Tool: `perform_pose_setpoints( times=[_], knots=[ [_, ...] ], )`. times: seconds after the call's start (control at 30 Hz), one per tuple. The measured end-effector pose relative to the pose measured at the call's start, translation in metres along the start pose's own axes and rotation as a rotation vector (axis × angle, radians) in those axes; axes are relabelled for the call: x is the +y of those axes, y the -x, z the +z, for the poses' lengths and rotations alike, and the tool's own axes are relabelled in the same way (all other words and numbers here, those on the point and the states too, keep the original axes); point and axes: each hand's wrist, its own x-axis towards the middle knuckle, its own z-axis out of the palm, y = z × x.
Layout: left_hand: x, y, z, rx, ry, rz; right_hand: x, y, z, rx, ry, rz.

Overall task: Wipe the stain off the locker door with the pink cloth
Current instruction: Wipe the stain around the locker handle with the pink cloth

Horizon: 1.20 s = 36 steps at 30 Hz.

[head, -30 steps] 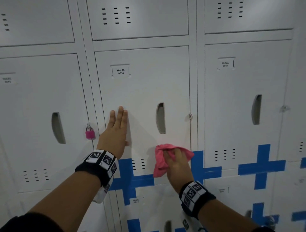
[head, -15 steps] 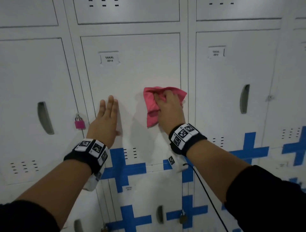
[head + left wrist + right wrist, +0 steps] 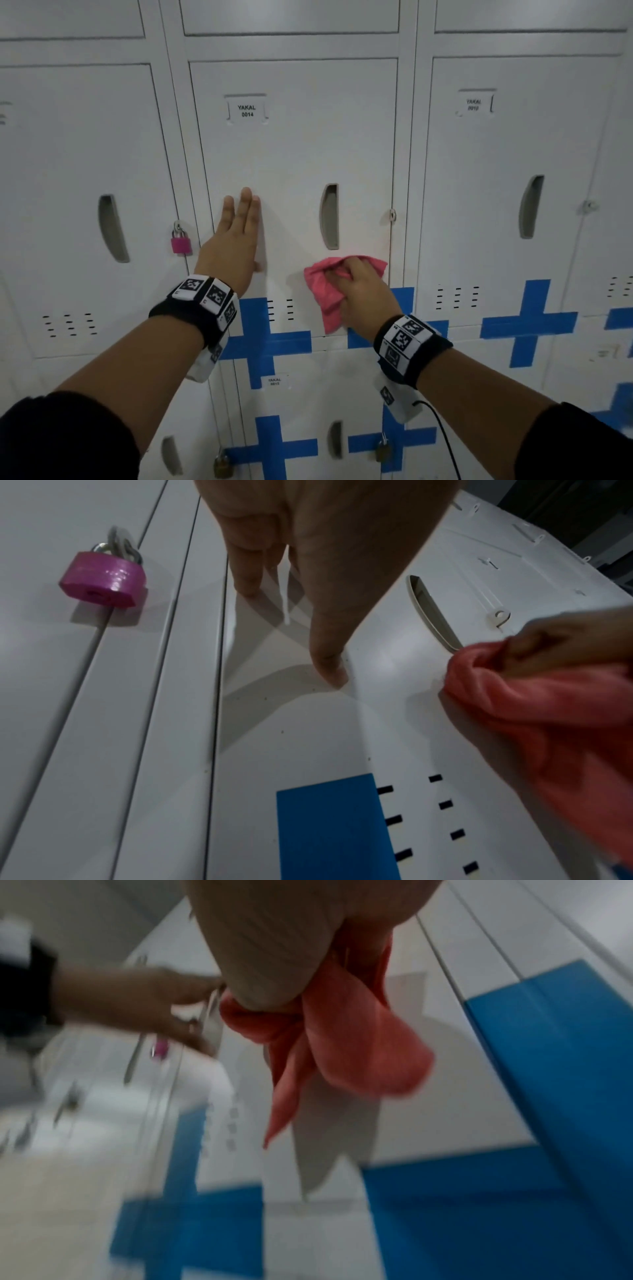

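The label [image 3: 247, 110] above my left fingertips reads "YAKAL 0014". One pink padlock [image 3: 181, 241] hangs just left of my left hand [image 3: 233, 250], whose straight, closed fingers press flat on the locker door [image 3: 294, 154]. My right hand [image 3: 363, 294] bunches the one pink cloth [image 3: 325, 291] against the door, below the handle slot [image 3: 329, 216]; the right wrist view is blurred, so the stain may be hidden.

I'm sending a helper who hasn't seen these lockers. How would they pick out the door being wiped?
In the wall of white lockers, find the pink padlock; the locker door is immediately right of it. The left hand lies flat on it, and the right hand grips the pink cloth below its handle slot. Its label reads YAKAL 0014, and its hasp carries no padlock.
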Motion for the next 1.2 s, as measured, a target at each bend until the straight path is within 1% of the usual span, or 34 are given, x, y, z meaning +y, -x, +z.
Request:
perform_pose_setpoints(
  times=[0.03, 0.07, 0.1, 0.13, 0.17, 0.2, 0.27, 0.3, 0.37, 0.5, 0.57, 0.6, 0.7, 0.8, 0.87, 0.97, 1.07, 1.1, 1.17, 1.2],
  knots=[
    [0.001, 0.000, -0.001, -0.005, -0.004, -0.004, -0.004, -0.006, -0.011, 0.073, -0.099, 0.038],
    [0.002, 0.000, -0.002, -0.007, -0.007, -0.007, -0.007, -0.014, -0.024, 0.189, -0.190, 0.061],
    [0.003, 0.001, -0.004, -0.005, -0.012, -0.008, -0.012, -0.026, -0.038, 0.320, -0.242, 0.065],
    [0.004, 0.002, -0.005, -0.007, -0.016, -0.008, -0.015, -0.041, -0.049, 0.424, -0.227, 0.057],
    [0.004, 0.003, -0.006, -0.015, -0.020, -0.011, -0.015, -0.056, -0.057, 0.476, -0.209, 0.061],
    [0.005, 0.003, -0.007, -0.026, -0.024, -0.012, -0.015, -0.071, -0.064, 0.475, -0.201, 0.102],
    [0.004, 0.003, -0.011, -0.037, -0.046, -0.007, -0.016, -0.095, -0.072, 0.369, -0.189, 0.188],
    [0.003, 0.003, -0.013, -0.039, -0.061, -0.001, -0.018, -0.101, -0.072, 0.307, -0.121, 0.197],
    [0.001, 0.001, -0.016, -0.056, -0.074, 0.012, -0.021, -0.102, -0.065, 0.251, 0.053, 0.126],
    [0.001, 0.001, -0.016, -0.081, -0.065, 0.001, -0.020, -0.097, -0.055, 0.286, 0.144, -0.001],
    [0.005, 0.001, -0.014, -0.078, -0.056, -0.019, -0.017, -0.095, -0.052, 0.271, 0.220, -0.066],
    [0.006, 0.001, -0.012, -0.076, -0.053, -0.027, -0.017, -0.093, -0.050, 0.241, 0.252, -0.109],
    [0.009, 0.002, -0.013, -0.076, -0.047, -0.037, -0.019, -0.080, -0.037, 0.091, 0.304, -0.234],
    [0.008, 0.003, -0.017, -0.083, -0.052, -0.037, -0.013, -0.062, -0.029, -0.025, 0.318, -0.300],
    [0.008, 0.004, -0.020, -0.095, -0.058, -0.041, -0.007, -0.050, -0.029, -0.070, 0.334, -0.326],
    [0.011, 0.004, -0.024, -0.111, -0.051, -0.047, -0.001, -0.033, -0.031, -0.160, 0.357, -0.328],
    [0.012, 0.003, -0.031, -0.140, -0.021, -0.048, 0.001, -0.021, -0.031, -0.264, 0.410, -0.288],
    [0.012, 0.003, -0.034, -0.154, -0.008, -0.047, 0.003, -0.017, -0.032, -0.275, 0.416, -0.272],
    [0.010, 0.003, -0.038, -0.193, 0.017, -0.045, 0.006, -0.012, -0.033, -0.220, 0.344, -0.213],
    [0.009, 0.005, -0.040, -0.211, 0.028, -0.046, 0.006, -0.010, -0.037, -0.137, 0.254, -0.165]
  ],
)
